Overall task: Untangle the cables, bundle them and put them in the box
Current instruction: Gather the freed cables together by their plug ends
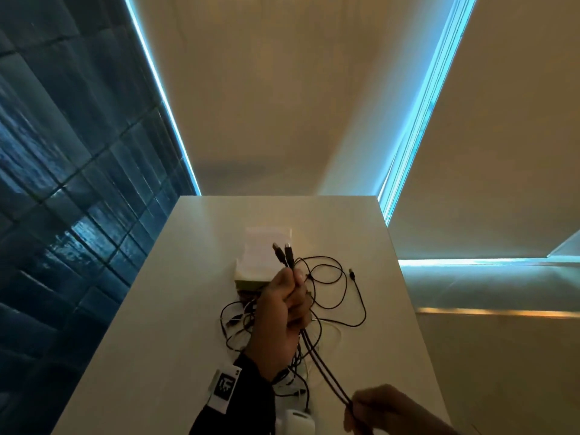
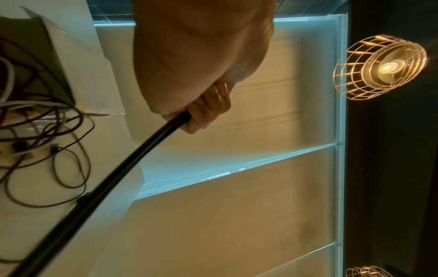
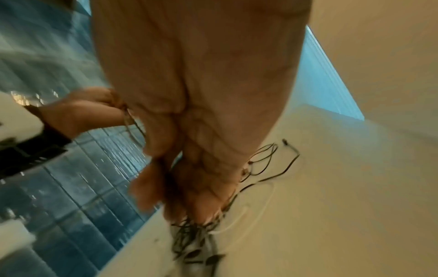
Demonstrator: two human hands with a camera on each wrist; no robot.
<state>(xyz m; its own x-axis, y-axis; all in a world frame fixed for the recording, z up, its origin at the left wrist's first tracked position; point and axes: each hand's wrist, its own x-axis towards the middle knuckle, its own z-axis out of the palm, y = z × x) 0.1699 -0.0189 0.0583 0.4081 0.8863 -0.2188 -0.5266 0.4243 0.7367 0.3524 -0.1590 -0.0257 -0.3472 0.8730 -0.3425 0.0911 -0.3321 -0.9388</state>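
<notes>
Black cable (image 1: 317, 356), doubled over, runs taut between my two hands above the white surface (image 1: 150, 324). My left hand (image 1: 282, 312) has its fingers (image 1: 293, 304) wrapped round both strands near the plug ends (image 1: 284, 252), which stick up side by side past my knuckles. My right hand (image 1: 381, 409) pinches the same doubled cable at its fold, low and near me (wrist view blurred). Remaining tangle of cables (image 1: 326, 287), black and white, lies on the surface under and beside my left hand. White box (image 1: 263, 255) sits just behind the tangle, touching it.
</notes>
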